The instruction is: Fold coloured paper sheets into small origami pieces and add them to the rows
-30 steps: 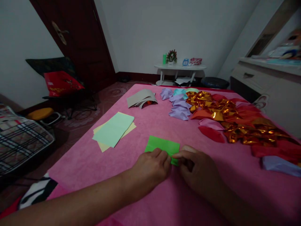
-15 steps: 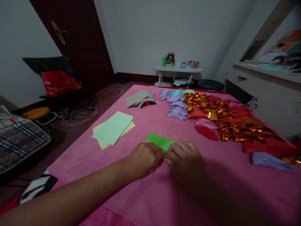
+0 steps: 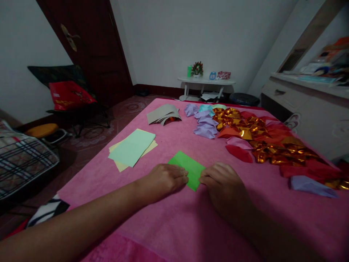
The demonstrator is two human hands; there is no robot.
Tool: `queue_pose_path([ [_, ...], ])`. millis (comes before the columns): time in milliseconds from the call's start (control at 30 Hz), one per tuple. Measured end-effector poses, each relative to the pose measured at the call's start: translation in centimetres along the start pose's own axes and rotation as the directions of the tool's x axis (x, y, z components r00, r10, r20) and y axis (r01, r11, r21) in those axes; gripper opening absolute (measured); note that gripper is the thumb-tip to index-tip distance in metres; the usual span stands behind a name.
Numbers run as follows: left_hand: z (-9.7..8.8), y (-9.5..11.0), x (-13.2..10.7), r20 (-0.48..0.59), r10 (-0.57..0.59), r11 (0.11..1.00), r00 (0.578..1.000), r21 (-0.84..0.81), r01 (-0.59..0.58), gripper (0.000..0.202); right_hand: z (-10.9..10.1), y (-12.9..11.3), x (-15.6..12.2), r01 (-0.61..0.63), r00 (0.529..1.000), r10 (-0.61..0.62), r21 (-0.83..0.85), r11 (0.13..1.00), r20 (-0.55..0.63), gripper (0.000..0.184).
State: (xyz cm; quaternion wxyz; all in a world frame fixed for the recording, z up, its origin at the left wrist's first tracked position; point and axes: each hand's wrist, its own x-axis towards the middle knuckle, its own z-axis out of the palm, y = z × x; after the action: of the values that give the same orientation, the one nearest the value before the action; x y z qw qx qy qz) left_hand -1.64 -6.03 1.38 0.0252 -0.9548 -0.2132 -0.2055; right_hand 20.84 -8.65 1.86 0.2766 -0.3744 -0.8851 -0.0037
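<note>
A folded bright green paper (image 3: 188, 168) lies on the pink cloth (image 3: 169, 222) in front of me. My left hand (image 3: 163, 179) rests on its near left edge, fingers curled and pressed onto the paper. My right hand (image 3: 222, 183) sits at the paper's right corner, fingers bent with the tips pressing that edge. The near part of the green paper shows between the two hands. Both forearms lie on the cloth.
A pale green sheet on yellow sheets (image 3: 132, 147) lies to the left. Grey folded papers (image 3: 163, 114) sit further back. Lilac folded pieces (image 3: 205, 126), gold foil and red pieces (image 3: 268, 143) crowd the right side. A lilac piece (image 3: 311, 186) lies near the right edge.
My hands have drawn apart along the green paper's near edge, uncovering its front corner. The paper now lies turned at an angle, its corner pointing toward me.
</note>
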Motion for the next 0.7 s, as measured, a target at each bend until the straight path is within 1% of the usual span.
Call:
queue_pose_path([
  [100,-0.1,-1.2,-0.2,0.01,0.098,0.995,0.995,-0.019,-0.098,0.022,-0.3,-0.3,0.1,0.033,0.999,-0.032,0.042,0.999,-0.026,0.019],
  [200,0.0,-2.2,-0.7,-0.012,0.085,0.99,0.996,-0.11,-0.085,0.019,-0.5,-0.5,0.1,-0.002,0.998,0.009,0.102,0.995,-0.067,0.02],
  [300,0.1,-3.0,-0.8,-0.018,0.085,0.981,0.996,-0.172,-0.087,0.017,-0.4,-0.5,0.2,-0.073,0.997,0.077,0.14,0.987,-0.023,0.031],
  [367,0.0,-3.5,-0.7,-0.018,0.092,0.977,0.996,-0.194,-0.093,0.015,-0.3,-0.4,0.2,-0.083,0.997,0.081,0.146,0.986,0.019,0.035],
  [433,-0.2,-3.7,-0.5,-0.01,0.072,0.976,0.997,-0.205,-0.073,0.013,-0.3,-0.3,0.2,-0.068,0.997,0.061,0.141,0.988,0.052,0.038],
  [500,-0.4,-3.5,-0.5,0.024,0.037,0.982,0.999,-0.186,-0.032,0.015,-0.2,-0.3,0.2,-0.05,0.996,0.041,0.126,0.991,0.077,0.042],
  [567,-0.6,-2.8,-0.7,0.07,-0.009,0.989,0.998,-0.144,0.019,0.02,-0.2,-0.3,0.1,-0.026,0.996,0.016,0.112,0.993,0.084,0.043],
  [633,-0.8,-1.8,-1.2,0.108,-0.055,0.992,0.993,-0.111,0.067,0.027,-0.2,-0.3,0.1,0.011,0.997,-0.018,0.096,0.995,0.07,0.039],
  [700,-0.9,-0.7,-1.7,0.127,-0.073,0.992,0.989,-0.093,0.085,0.031,-0.3,-0.4,0.2,0.031,0.998,-0.035,0.076,0.997,0.058,0.033],
])
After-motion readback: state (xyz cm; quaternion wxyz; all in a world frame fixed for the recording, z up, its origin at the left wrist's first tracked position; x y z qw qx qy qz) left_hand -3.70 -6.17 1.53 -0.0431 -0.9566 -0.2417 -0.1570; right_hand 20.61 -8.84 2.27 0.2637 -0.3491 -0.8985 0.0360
